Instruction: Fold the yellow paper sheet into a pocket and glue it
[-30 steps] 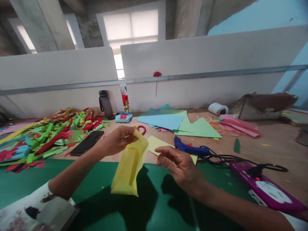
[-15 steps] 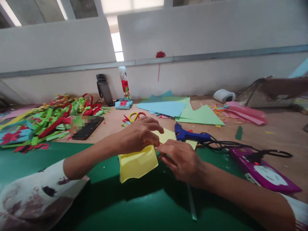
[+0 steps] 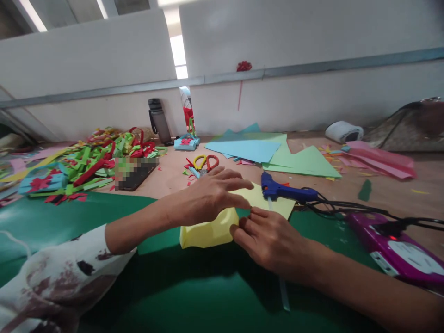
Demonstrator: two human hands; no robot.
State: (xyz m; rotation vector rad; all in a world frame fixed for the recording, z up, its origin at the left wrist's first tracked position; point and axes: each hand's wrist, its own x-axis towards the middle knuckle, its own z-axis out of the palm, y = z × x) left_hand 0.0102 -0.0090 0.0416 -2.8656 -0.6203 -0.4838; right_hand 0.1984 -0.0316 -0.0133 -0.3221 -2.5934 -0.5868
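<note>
A folded yellow paper piece [image 3: 208, 232], shaped like a small box or pouch, is held above the green mat [image 3: 166, 291]. My right hand [image 3: 274, 238] pinches its right end between thumb and fingers. Over the paper's top edge reaches my left hand [image 3: 215, 194], its fingers stretched out and apart, the tips close to my right fingertips. Whether the left fingertips touch the paper is hard to see. Behind the hands lies a flat pale yellow sheet [image 3: 255, 196], with a blue glue gun [image 3: 287, 190] on it. A clear glue stick or strip [image 3: 284, 295] shows below my right wrist.
Scissors [image 3: 205, 163] lie beyond my left hand. Green and red paper strips [image 3: 86, 162], a phone [image 3: 140, 175] and a dark bottle [image 3: 159, 121] are left. Blue and green sheets [image 3: 249, 148] lie behind. Cables run to a purple power strip [image 3: 398, 249] at right.
My left fingers have straightened and lifted off the paper's edge. My right hand has closed round the paper's right end. The view has shifted, so everything appears slightly displaced.
</note>
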